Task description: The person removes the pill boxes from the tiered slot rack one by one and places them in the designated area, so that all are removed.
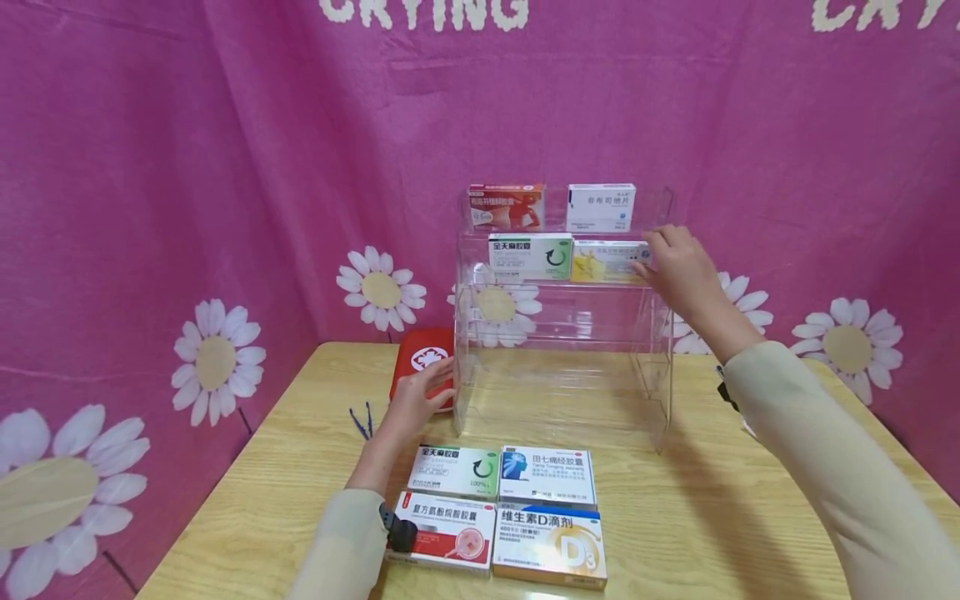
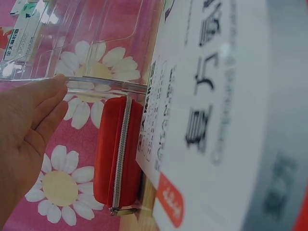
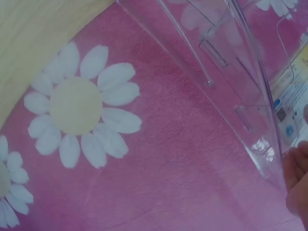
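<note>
A clear acrylic display rack (image 1: 562, 358) stands on the table. My right hand (image 1: 686, 271) holds the right end of a yellow-and-white medicine box (image 1: 603, 265) on its second tier, thumb in front; the right wrist view catches only part of this hand (image 3: 299, 187). Left of that box leans a green-and-white box (image 1: 528, 257). The top tier bears a red box (image 1: 506, 208) and a white box (image 1: 600, 208). Fingers extended, my left hand (image 1: 412, 404) touches the rack's left side. Beside that hand lies a red zippered case (image 2: 115, 149).
In front of the rack lie several medicine boxes: a green-and-white one (image 1: 453, 472), a blue-and-white one (image 1: 547, 475), a red-and-white one (image 1: 442, 533) and an orange-and-white one (image 1: 550, 546). Blue tweezers (image 1: 362, 421) lie on the table (image 1: 300, 467) at the left. A pink curtain (image 1: 225, 167) hangs behind.
</note>
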### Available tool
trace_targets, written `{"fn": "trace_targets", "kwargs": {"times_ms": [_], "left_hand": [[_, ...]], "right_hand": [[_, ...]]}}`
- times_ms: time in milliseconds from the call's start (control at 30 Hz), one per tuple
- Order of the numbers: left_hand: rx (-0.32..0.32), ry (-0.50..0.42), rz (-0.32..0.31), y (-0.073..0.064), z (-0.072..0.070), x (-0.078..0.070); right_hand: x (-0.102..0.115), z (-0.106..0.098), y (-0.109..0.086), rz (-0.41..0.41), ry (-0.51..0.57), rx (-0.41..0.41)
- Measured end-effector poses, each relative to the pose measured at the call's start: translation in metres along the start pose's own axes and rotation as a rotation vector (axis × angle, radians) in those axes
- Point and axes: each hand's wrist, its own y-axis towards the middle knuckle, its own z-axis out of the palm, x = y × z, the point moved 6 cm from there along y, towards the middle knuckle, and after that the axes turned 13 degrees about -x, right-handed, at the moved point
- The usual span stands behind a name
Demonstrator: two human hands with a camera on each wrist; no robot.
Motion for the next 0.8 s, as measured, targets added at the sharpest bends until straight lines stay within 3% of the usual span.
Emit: {"fn": "trace_targets", "kwargs": {"times_ms": [167, 367, 800], "left_hand": [[-0.004, -0.002, 0.008, -0.0006, -0.0006, 0.0004], [-0.01, 0.0, 0.013, -0.0007, 0.0001, 0.0014], [-0.01, -0.009, 0.019, 0.0009, 0.0015, 0.0045]], "right_hand": [[0.0073, 0.0082, 0.0034, -0.083, -0.108, -0.053], [0.0088, 0.0095, 0.0065, -0.029, -0.106, -0.109], [0.0079, 0.0086, 0.0089, 0.035, -0.075, -0.123]]}}
